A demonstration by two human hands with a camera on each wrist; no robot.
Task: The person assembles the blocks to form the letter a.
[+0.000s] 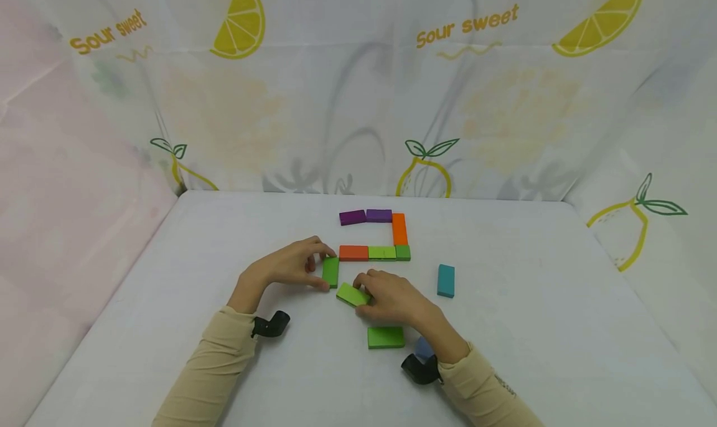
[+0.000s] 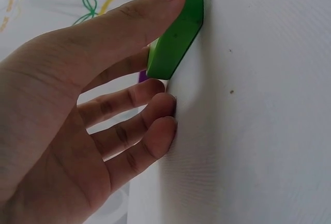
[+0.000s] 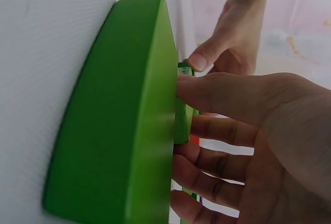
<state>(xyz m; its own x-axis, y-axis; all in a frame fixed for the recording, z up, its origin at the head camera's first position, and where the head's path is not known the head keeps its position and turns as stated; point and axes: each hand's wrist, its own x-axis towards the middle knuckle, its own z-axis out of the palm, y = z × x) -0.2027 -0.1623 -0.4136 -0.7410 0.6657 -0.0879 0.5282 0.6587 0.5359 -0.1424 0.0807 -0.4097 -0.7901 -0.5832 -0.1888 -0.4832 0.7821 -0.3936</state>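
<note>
In the head view, my left hand pinches a green block between thumb and finger at its two short ends. The left wrist view shows the thumb on this block, the lower fingers loosely bent beneath it. My right hand grips a light green block, which lies slanted on the table just right of the first. Just above, a row joins a red-orange block, a light green block and a small green block. An orange block rises from the row's right end.
Purple blocks, one dark and one lighter, extend left from the orange block's top. A teal block lies to the right. Nearer me are a wide green block and a blue block, partly hidden by the right wrist camera.
</note>
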